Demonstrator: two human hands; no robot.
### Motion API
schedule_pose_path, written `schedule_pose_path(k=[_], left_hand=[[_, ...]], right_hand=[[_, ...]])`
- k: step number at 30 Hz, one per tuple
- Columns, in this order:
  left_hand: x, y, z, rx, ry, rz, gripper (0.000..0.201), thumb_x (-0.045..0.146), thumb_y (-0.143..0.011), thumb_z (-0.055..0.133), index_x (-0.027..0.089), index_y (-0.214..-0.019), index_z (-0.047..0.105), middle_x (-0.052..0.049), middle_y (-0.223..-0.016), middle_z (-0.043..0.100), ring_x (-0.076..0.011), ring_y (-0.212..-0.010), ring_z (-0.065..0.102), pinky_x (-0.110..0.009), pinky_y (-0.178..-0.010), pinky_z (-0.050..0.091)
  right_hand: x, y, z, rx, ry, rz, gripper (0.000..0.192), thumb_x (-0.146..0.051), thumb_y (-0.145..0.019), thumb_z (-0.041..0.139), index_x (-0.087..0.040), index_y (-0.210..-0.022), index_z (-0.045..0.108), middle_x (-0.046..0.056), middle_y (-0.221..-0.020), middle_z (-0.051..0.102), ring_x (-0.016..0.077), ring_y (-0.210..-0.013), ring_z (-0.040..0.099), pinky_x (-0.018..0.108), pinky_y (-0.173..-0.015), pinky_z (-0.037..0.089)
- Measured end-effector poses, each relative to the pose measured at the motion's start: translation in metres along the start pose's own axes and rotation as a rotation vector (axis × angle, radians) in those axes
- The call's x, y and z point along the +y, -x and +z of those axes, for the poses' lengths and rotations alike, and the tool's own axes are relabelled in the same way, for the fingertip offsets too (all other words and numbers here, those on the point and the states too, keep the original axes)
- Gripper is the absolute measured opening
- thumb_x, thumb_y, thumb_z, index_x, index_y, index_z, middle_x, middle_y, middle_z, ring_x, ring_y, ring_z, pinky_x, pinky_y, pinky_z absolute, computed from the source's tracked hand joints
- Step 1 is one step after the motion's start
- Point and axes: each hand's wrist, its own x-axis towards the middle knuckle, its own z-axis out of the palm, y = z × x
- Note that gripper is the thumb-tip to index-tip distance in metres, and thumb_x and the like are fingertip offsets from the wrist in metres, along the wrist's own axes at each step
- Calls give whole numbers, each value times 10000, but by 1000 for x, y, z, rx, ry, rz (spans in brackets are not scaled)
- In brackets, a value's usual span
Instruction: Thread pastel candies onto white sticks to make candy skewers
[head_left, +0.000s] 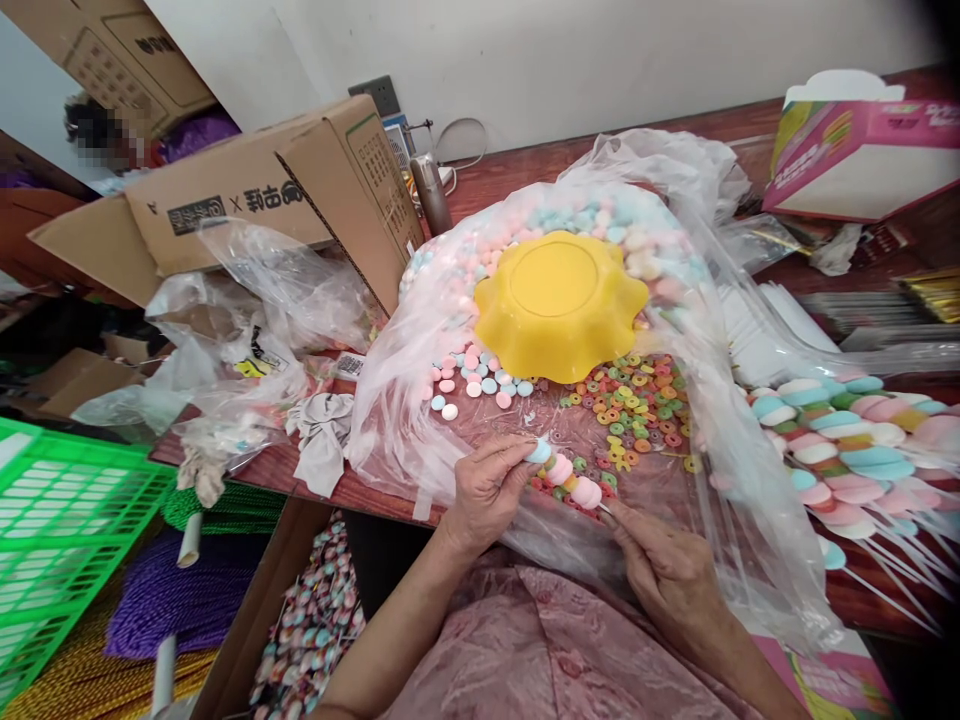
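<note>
Yellow bowl [561, 300], one; one candy skewer [561, 470] between two hands [487, 490] [667, 562].

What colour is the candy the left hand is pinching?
That candy is light blue, best seen in the head view.

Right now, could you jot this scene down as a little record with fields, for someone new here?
Left hand: the left hand pinches the blue end piece of a loaded stick
Right hand: the right hand grips its bare end
Loose pieces: pastel discs and small colored rings, on clear plastic
Behind them: a yellow scalloped bowl, apparently upside down
Right side: a pile of similar loaded sticks
Left side: a cardboard box; a green basket
</note>
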Motion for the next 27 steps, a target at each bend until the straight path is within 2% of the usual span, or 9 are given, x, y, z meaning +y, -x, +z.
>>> schedule_pose_path(k=[5, 11, 14, 16, 18, 20, 23, 25, 27], left_hand=[[0, 3, -1, -36, 64, -112, 252, 119, -815, 740, 233, -1036, 777, -77, -940, 791, -177, -848, 752, -288, -756, 631], [-1, 10, 1, -38, 40, -114, 278, 106, -840, 704, 249, -1069, 770, -81, -995, 792, -186, -891, 759, -309, -797, 637], [-2, 14, 2, -6, 7, -106, 268, 111, -842, 698, 251, -1059, 772, -77, -981, 795, -182, -869, 757, -320, -792, 637], [-3, 16, 3, 13, 34, -151, 236, 140, -835, 711, 246, -1034, 781, -72, -958, 795, -181, -852, 751, -316, -787, 630], [-3, 17, 1, 40, 124, -270, 178, 201, -834, 727, 234, -997, 791, -64, -937, 791, -175, -848, 740, -297, -788, 612], [-2, 15, -1, 132, 275, -452, 163, 311, -841, 735, 221, -963, 793, -52, -902, 782, -161, -821, 726, -272, -772, 591], [4, 6, 0, 242, 481, -705, 346, 490, -830, 717, 201, -1016, 760, -41, -876, 769, -149, -762, 711, -265, -735, 574], [10, -1, 5, 186, 570, -794, 424, 545, -816, 708, 177, -1026, 730, -49, -849, 764, -161, -736, 708, -280, -706, 572], [16, -6, 15, 140, 643, -826, 404, 557, -836, 676, 167, -939, 696, -47, -772, 749, -172, -699, 706, -291, -674, 571]], right_hand=[[5, 1, -2, -2, -22, 12, 339, -96, -905, 556, -205, -1195, 692, 58, -955, 784, 192, -805, 763, 260, -682, 632], [-7, 4, 5, -44, -10, 33, 356, -72, -906, 529, -189, -1206, 680, 74, -937, 780, 192, -795, 759, 269, -704, 631], [-14, 0, 10, -23, -19, 68, 344, -86, -910, 525, -194, -1192, 691, 75, -936, 781, 192, -799, 758, 274, -729, 628], [-17, -4, 12, -1, -24, 91, 326, -100, -918, 525, -189, -1180, 696, 77, -931, 781, 187, -777, 755, 266, -705, 623], [-19, -9, 13, -7, -29, 100, 321, -95, -922, 507, -180, -1163, 701, 76, -930, 781, 181, -765, 751, 260, -685, 615], [-21, -14, 12, -24, -38, 92, 327, -79, -923, 485, -169, -1151, 700, 76, -930, 779, 174, -770, 747, 258, -695, 609], [-22, -18, 10, -23, 18, 54, 313, -83, -934, 478, -162, -1147, 693, 73, -883, 770, 162, -722, 728, 249, -678, 588], [-23, -20, 10, -4, 101, 7, 287, -99, -941, 484, -151, -1132, 691, 67, -808, 749, 153, -645, 694, 241, -614, 556], [-25, -21, 10, 17, 152, -41, 278, -93, -937, 477, -130, -1122, 682, 65, -753, 723, 150, -601, 660, 239, -570, 518]])
